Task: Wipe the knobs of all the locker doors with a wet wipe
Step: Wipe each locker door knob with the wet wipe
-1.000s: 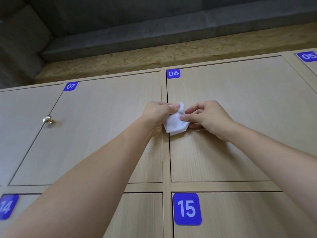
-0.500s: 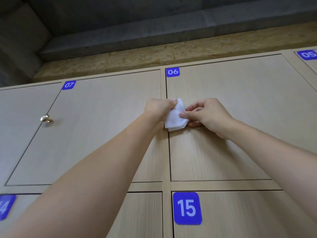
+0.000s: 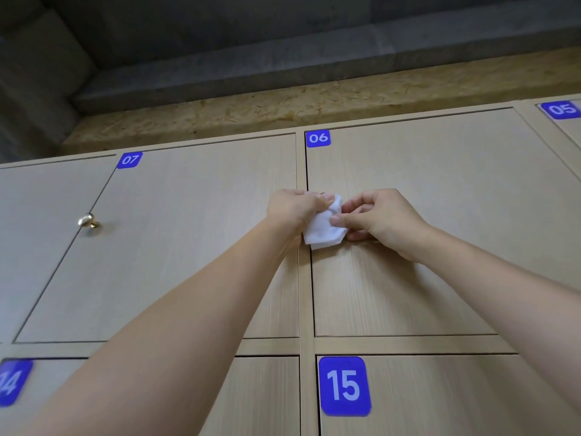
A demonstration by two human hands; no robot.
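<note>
A folded white wet wipe point(image 3: 322, 229) is held between both hands at the left edge of locker door 06 point(image 3: 440, 215). My left hand point(image 3: 292, 209) grips its upper left part; my right hand point(image 3: 380, 218) pinches its right side between thumb and fingers. The knob of door 06 is hidden behind the wipe and hands. A brass knob point(image 3: 88, 220) shows on the left edge of door 07 point(image 3: 188, 240).
Doors 14 point(image 3: 12, 382) and 15 point(image 3: 344, 387) lie in the row below, door 05 point(image 3: 562, 109) at the far right. A chipboard strip point(image 3: 283, 108) and a grey concrete ledge run above the lockers.
The hands and wipe have stayed at the same spot on door 06; my fingers have shifted slightly on the wipe, and the view has moved a little.
</note>
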